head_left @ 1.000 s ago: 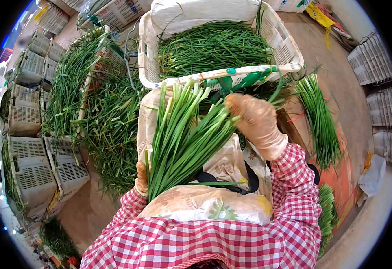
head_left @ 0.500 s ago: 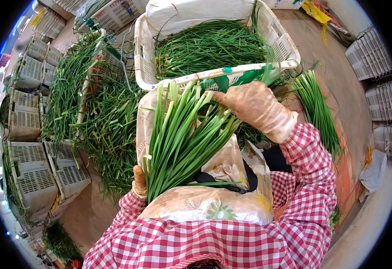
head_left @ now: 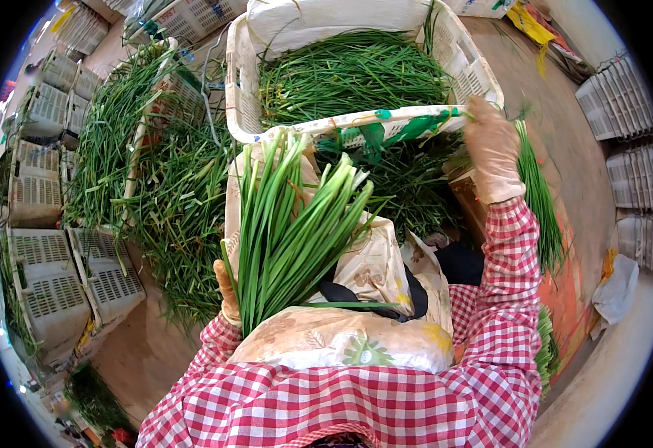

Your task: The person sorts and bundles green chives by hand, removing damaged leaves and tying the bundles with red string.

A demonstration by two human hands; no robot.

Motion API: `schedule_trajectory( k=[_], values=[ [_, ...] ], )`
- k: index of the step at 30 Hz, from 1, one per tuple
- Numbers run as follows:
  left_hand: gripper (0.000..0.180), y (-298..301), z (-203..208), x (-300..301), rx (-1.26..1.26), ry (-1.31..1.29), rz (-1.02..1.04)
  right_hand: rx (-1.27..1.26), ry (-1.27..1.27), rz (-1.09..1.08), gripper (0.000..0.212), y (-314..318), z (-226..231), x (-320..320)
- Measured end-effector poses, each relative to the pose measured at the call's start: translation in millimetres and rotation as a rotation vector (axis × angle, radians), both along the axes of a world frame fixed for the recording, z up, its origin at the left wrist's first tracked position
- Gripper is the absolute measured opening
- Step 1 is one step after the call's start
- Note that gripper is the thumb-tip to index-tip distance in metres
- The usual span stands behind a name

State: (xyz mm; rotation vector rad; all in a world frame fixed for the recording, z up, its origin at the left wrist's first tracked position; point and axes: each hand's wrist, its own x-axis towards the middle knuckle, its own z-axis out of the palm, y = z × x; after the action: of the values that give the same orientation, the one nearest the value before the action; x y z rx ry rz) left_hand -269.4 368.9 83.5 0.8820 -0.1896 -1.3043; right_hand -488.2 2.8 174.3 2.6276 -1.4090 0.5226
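A loose bunch of garlic chives [head_left: 285,231], pale cut ends upward and fanned apart, leans over my lap. My left hand [head_left: 227,295], in a tan-stained glove, holds it low on its left side; the thumb shows and the other fingers are hidden by the leaves. My right hand [head_left: 493,153], gloved too, is off the bunch at the front right corner of the white crate [head_left: 237,82]. Motion smears its fingers, and what they hold, if anything, is unclear. More chives [head_left: 353,75] lie inside the crate.
A tidy chive bundle [head_left: 538,201] lies right of my right hand. Heaps of loose chives [head_left: 184,216] spread on the left beside upright crates [head_left: 50,287]. Stacked crates [head_left: 618,97] stand far right. A stained apron [head_left: 341,336] covers my lap.
My right hand has moved right and slightly down, away from the tips of the bunch to the crate's corner. The bunch has shifted slightly left, still in my left hand.
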Motion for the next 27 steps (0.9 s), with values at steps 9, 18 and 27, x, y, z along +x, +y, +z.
schedule_trajectory(
  k=[9, 18, 27],
  values=[
    [0.094, -5, 8, -4, 0.002, 0.037, 0.012, 1.443, -0.862, 0.151, 0.026, 94, -39, 51],
    [0.104, -13, 2, 0, -0.07, 0.076, 0.029, 0.459, -1.003, 0.157, 0.017, 54, 20, -17],
    [0.113, 4, -13, 5, 0.048, -0.008, -0.07, 0.541, -0.535, 0.439, 0.032, 94, 11, 42]
  ],
)
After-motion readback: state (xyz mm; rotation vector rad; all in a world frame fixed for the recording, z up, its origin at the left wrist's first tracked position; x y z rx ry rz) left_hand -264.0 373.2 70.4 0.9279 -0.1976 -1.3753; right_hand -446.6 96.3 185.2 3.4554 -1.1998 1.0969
